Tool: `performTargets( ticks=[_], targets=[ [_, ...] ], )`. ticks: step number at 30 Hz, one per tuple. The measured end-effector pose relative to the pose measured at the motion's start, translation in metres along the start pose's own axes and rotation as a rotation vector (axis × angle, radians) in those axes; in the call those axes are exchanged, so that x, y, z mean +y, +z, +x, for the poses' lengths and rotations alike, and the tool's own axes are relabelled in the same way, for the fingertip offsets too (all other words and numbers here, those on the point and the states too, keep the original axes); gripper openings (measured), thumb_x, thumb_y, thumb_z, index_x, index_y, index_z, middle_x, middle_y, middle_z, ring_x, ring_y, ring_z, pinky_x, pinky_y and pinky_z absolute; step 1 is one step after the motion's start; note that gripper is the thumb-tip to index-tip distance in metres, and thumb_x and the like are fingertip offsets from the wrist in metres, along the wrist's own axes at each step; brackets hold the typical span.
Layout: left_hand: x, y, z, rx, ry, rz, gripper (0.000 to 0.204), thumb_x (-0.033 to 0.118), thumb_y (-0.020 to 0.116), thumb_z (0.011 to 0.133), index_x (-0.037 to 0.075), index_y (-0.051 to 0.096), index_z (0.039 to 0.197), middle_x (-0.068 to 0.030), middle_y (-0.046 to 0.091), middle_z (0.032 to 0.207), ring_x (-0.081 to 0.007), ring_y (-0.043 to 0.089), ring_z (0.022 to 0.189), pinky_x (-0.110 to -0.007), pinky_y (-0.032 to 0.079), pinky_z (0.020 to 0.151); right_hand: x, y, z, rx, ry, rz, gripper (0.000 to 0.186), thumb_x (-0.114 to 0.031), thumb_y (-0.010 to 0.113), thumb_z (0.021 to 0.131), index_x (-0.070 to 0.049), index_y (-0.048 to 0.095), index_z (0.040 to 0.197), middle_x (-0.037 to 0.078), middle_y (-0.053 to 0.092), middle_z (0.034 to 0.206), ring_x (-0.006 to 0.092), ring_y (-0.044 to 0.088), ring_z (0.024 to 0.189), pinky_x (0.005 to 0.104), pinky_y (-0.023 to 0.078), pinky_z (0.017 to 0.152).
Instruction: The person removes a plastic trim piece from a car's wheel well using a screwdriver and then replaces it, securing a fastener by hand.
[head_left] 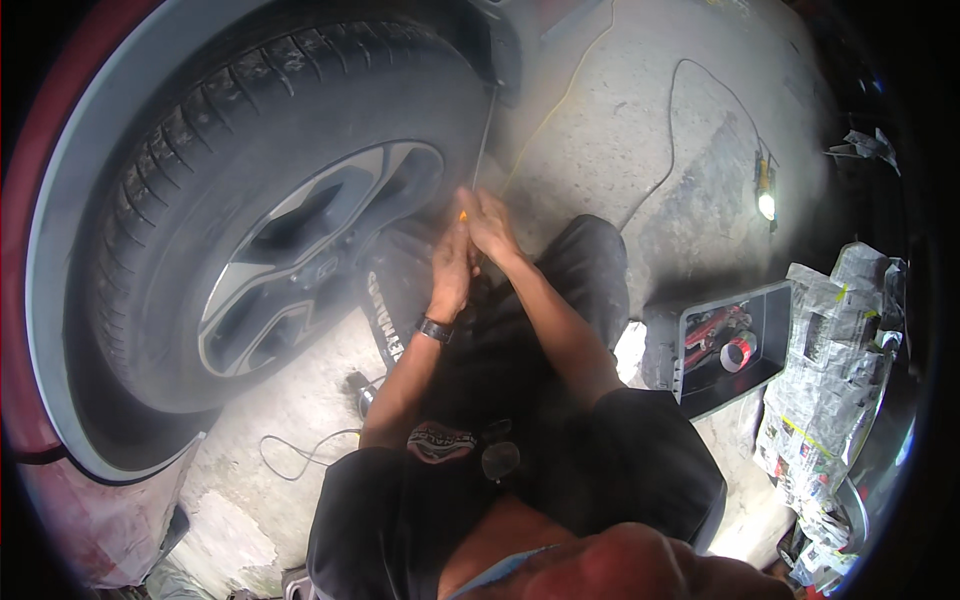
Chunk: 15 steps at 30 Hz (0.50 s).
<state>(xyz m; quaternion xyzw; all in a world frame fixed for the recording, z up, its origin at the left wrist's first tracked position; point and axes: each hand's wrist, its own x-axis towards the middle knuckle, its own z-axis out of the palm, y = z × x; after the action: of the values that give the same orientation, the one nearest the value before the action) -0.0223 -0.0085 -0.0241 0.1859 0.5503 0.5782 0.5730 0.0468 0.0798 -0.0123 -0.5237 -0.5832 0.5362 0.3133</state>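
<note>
My left hand and my right hand meet in front of me, beside the car tire, with fingers closed around something mostly hidden. A small orange piece shows between them; I cannot make out what it belongs to. A thin pale rod or line runs up from the hands toward the wheel arch. The alloy rim is left of my hands. My dark-trousered legs are under them, and the air around them looks hazy.
Cables cross the concrete floor, one to a lit lamp. At right are a dark bin holding tools and newspaper-covered material. A dark tool lies below the tire. Red bodywork edges the left.
</note>
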Motion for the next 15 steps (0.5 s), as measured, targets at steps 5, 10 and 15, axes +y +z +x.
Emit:
performTargets(
  ticks=[5,10,15],
  targets=[
    [0.009,-0.003,0.003,0.004,0.005,0.055,0.036,0.047,0.049,0.101,0.013,0.058,0.091,0.0076,0.042,0.067,-0.0031,0.037,0.057,-0.02,0.035,0.05,0.017,0.008,0.012,0.056,-0.03,-0.088,0.052,-0.05,0.05,0.095,0.002,0.056,0.092,0.024,0.062,0.086,0.0393,0.061,0.083,0.0455,0.046,0.077],
    [0.014,-0.003,0.004,0.008,0.004,0.062,0.036,0.046,0.049,0.101,0.014,0.054,0.085,0.0071,0.042,0.067,-0.0033,0.037,0.057,-0.02,0.036,0.05,0.012,0.007,0.014,-0.004,0.032,-0.052,0.051,-0.048,0.05,0.096,0.002,0.057,0.097,0.024,0.063,0.09,0.0373,0.061,0.087,0.0443,0.046,0.079],
    [0.015,-0.002,0.0,0.013,0.057,0.153,0.036,0.045,0.049,0.101,0.013,0.056,0.087,0.0064,0.043,0.068,-0.0035,0.038,0.057,-0.02,0.037,0.05,0.008,0.003,0.011,-0.026,0.049,-0.079,0.05,-0.044,0.049,0.098,0.004,0.061,0.107,0.022,0.064,0.1,0.0337,0.061,0.095,0.0413,0.046,0.085]
  ],
)
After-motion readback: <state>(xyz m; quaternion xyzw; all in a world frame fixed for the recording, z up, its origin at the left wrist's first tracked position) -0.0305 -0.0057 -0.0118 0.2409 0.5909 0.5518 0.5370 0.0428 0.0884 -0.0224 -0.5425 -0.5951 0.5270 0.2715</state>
